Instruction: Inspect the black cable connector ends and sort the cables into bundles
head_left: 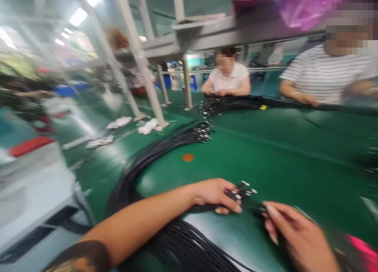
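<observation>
My left hand (218, 195) is closed around several black cables, whose connector ends (243, 190) with bright metal tips stick out past the thumb and fingers. To its right, my right hand (292, 224) pinches the end of one black cable (254, 207) between thumb and fingertips. Below my left forearm a loose bundle of black cables (189, 240) spreads over the green tabletop (236, 154). A second thick cable bundle (147, 154) curves away to the left and ends in a cluster of metal-tipped connectors (203, 132).
Across the table sit a person in a white shirt (230, 77) and one in a striped shirt (319, 73), by another cable bundle (236, 103). A shelf (206, 37) on posts stands over the table. An orange disc (188, 157) and white scraps (147, 126) lie on the surface.
</observation>
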`<action>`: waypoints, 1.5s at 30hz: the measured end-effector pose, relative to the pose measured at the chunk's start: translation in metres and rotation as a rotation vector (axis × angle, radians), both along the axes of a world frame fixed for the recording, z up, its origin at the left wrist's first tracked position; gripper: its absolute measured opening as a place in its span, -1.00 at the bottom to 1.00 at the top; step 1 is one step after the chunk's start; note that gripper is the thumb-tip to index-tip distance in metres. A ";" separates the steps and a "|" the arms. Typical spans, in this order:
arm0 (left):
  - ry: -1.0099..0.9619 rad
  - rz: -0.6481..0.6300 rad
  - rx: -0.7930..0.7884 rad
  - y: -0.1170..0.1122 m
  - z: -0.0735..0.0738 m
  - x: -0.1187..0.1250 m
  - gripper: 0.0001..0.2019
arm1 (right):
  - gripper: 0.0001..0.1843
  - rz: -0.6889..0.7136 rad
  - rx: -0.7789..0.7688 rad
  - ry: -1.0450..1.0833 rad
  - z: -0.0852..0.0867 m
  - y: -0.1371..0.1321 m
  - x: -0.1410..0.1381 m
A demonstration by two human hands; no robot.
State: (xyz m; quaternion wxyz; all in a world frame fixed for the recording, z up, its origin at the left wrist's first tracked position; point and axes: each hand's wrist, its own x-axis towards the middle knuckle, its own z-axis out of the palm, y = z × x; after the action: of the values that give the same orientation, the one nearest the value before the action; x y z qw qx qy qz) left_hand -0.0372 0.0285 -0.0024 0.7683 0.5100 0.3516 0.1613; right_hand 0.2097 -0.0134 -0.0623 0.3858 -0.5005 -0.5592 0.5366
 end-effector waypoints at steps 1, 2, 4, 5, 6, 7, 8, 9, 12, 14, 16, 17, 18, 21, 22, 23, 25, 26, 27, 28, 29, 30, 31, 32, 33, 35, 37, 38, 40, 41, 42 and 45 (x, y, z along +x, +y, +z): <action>0.024 0.004 0.014 0.000 0.004 -0.001 -0.68 | -0.56 -0.064 0.009 0.037 0.006 -0.003 0.001; 0.052 0.011 0.027 0.001 0.006 -0.001 -0.69 | -0.55 -0.097 0.020 0.083 0.011 -0.004 0.000; 0.088 0.002 0.037 0.004 0.008 0.000 -0.71 | -0.54 -0.123 0.002 0.163 0.016 -0.003 -0.007; 0.101 0.001 0.039 0.004 0.009 0.001 -0.71 | -0.54 -0.142 0.003 0.186 0.017 -0.002 -0.010; 0.112 -0.002 0.042 0.004 0.009 0.003 -0.72 | -0.55 -0.150 0.001 0.204 0.017 -0.001 -0.012; 0.121 -0.001 0.045 0.004 0.010 0.004 -0.72 | -0.57 -0.157 0.002 0.216 0.017 0.000 -0.013; 0.128 0.000 0.048 0.003 0.011 0.005 -0.73 | -0.58 -0.160 0.005 0.227 0.017 0.000 -0.013; 0.134 0.000 0.049 0.003 0.012 0.006 -0.74 | -0.59 -0.157 0.008 0.236 0.017 0.000 -0.013; 0.130 0.003 0.051 0.003 0.012 0.006 -0.74 | -0.61 -0.151 0.022 0.252 0.017 0.001 -0.012; 0.120 0.008 0.052 0.003 0.012 0.006 -0.75 | -0.62 -0.155 0.030 0.247 0.016 0.002 -0.012; 0.111 0.015 0.054 0.004 0.011 0.005 -0.75 | -0.62 -0.162 0.026 0.241 0.017 0.002 -0.012; 0.106 0.013 0.053 0.004 0.010 0.004 -0.76 | -0.62 -0.165 0.022 0.239 0.017 0.002 -0.013; 0.100 0.010 0.050 0.004 0.010 0.004 -0.76 | -0.61 -0.167 0.017 0.237 0.017 0.002 -0.013; 0.080 -0.025 0.037 0.005 0.007 0.003 -0.76 | -0.60 -0.173 0.007 0.227 0.018 0.002 -0.013; 0.071 -0.039 0.032 0.006 0.006 0.002 -0.76 | -0.59 -0.175 0.003 0.223 0.018 0.002 -0.013; 0.061 -0.050 0.029 0.006 0.004 0.002 -0.76 | -0.58 -0.175 -0.003 0.220 0.018 0.002 -0.013; 0.037 -0.063 0.026 0.006 0.002 0.002 -0.75 | -0.56 -0.175 -0.025 0.216 0.019 0.002 -0.013; 0.027 -0.064 0.026 0.007 0.001 0.002 -0.75 | -0.54 -0.174 -0.040 0.215 0.020 0.002 -0.013; 0.020 -0.066 0.026 0.007 0.000 0.002 -0.75 | -0.53 -0.173 -0.055 0.214 0.020 0.003 -0.013; 0.014 -0.069 0.027 0.007 0.000 0.002 -0.75 | -0.52 -0.172 -0.069 0.215 0.020 0.003 -0.014; 0.009 -0.074 0.029 0.007 0.000 0.002 -0.75 | -0.51 -0.171 -0.080 0.217 0.020 0.003 -0.014; 0.003 -0.079 0.031 0.007 0.001 0.003 -0.75 | -0.51 -0.169 -0.085 0.221 0.021 0.003 -0.014; -0.001 -0.085 0.033 0.007 0.001 0.003 -0.75 | -0.51 -0.166 -0.086 0.227 0.021 0.003 -0.014; -0.005 -0.091 0.034 0.007 0.002 0.003 -0.75 | -0.51 -0.164 -0.084 0.233 0.021 0.004 -0.014; -0.007 -0.094 0.035 0.007 0.002 0.003 -0.74 | -0.52 -0.160 -0.078 0.241 0.020 0.004 -0.014; -0.009 -0.099 0.034 0.006 0.003 0.004 -0.74 | -0.53 -0.151 -0.065 0.255 0.019 0.005 -0.014; -0.015 -0.100 0.035 0.007 0.002 0.004 -0.74 | -0.54 -0.145 -0.052 0.276 0.018 0.005 -0.014; -0.019 -0.099 0.036 0.007 0.002 0.004 -0.74 | -0.55 -0.143 -0.046 0.289 0.017 0.006 -0.014; -0.025 -0.101 0.034 0.007 0.000 0.003 -0.74 | -0.56 -0.145 -0.039 0.318 0.015 0.006 -0.014; -0.026 -0.101 0.032 0.007 -0.001 0.003 -0.74 | -0.56 -0.148 -0.038 0.330 0.015 0.006 -0.014; -0.025 -0.101 0.031 0.007 -0.002 0.002 -0.74 | -0.56 -0.147 -0.038 0.338 0.015 0.007 -0.014; -0.027 -0.102 0.028 0.007 -0.003 0.003 -0.74 | -0.53 -0.120 -0.021 0.323 0.016 0.007 -0.014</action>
State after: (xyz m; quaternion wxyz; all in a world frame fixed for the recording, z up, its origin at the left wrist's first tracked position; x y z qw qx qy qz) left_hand -0.0346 0.0353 -0.0052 0.7730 0.5356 0.3124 0.1339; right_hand 0.1961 -0.0068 -0.0459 0.4968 -0.4439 -0.4535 0.5919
